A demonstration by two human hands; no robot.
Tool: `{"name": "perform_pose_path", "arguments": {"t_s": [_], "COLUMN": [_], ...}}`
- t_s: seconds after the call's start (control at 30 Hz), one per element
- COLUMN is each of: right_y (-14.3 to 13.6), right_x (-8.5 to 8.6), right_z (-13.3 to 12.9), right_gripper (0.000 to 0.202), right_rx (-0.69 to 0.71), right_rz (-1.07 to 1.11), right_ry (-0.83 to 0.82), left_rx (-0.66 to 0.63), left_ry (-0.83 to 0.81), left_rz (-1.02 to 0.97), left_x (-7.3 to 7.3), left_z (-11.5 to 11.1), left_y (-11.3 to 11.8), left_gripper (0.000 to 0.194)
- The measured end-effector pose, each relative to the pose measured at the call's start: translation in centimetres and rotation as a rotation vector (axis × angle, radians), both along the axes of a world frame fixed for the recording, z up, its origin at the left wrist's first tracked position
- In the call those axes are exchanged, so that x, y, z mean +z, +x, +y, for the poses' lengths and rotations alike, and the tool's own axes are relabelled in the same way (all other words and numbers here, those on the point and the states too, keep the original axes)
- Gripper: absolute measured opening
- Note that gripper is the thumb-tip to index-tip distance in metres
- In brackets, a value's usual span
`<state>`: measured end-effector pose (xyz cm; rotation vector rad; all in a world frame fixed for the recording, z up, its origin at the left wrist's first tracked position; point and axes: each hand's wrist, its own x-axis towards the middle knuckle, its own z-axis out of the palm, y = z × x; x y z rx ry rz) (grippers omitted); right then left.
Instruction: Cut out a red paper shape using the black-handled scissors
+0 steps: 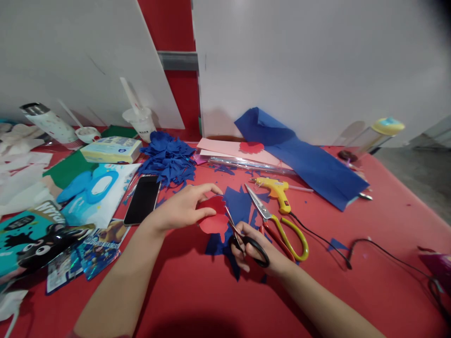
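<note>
Pinching the red cut-out (213, 226) near the centre of the frame, my left grip (183, 206) is clamped on its left side, thumb laid across the top face and the fingers at the far edge. My right grip (265, 242), just right of and below centre, is closed around the black-handled scissors (252, 242), whose blades lie at the cut-out's right edge; from here I cannot tell how far apart they stand. The cut-out is held up over blue scraps (239, 206) that lie on the red tabletop (169, 300). I judge it to be paper or thin card: almost weightless, stiff enough to hold out flat from one side, yet likely to bend or crease if pressed hard, and its narrow tab at the lower edge looks easiest to tear. A light pinch on the broad left part seems the best hold to me, with the fingertips well clear of the blades. The small scissors, I expect, are rigid and light, and best carried by the loops. Just right of my right grip lie the larger scissors with red and yellow handles (271, 217), with a yellow glue gun (278, 188) above them in the frame; left of centre, a black phone (142, 201) rests below a heap of blue pieces (167, 157).
</note>
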<state>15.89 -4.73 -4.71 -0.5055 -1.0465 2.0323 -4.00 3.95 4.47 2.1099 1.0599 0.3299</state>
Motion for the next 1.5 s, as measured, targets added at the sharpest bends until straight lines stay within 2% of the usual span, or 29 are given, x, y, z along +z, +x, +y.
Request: {"name": "perform_pose_path", "arguments": {"t_s": [0.27, 0.67, 1.03, 1.5], "right_y": [0.0, 0.3, 0.5, 0.7], "right_x": [0.2, 0.5, 0.7, 0.1], "right_z": [0.0, 0.3, 0.4, 0.6], "right_gripper": [0.041, 0.046, 0.044, 0.047], "right_rx": [-0.006, 0.007, 0.041, 0.06], "right_rz": [-0.008, -0.069, -0.115, -0.128], "right_ry": [-0.018, -0.048, -0.07, -0.108], "left_rx": [-0.001, -0.014, -0.038, -0.068], "left_ry": [0.021, -0.115, -0.133, -0.154], "left_rz": [-0.002, -0.014, 0.071, 0.043], "left_x": [0.1, 0.0, 0.7, 1.0], "left_z": [0.0, 0.4, 0.4, 0.4], "left_y": [0.0, -0.4, -0.4, -0.4], "left_gripper": [0.031, 0.036, 0.038, 0.038]}}
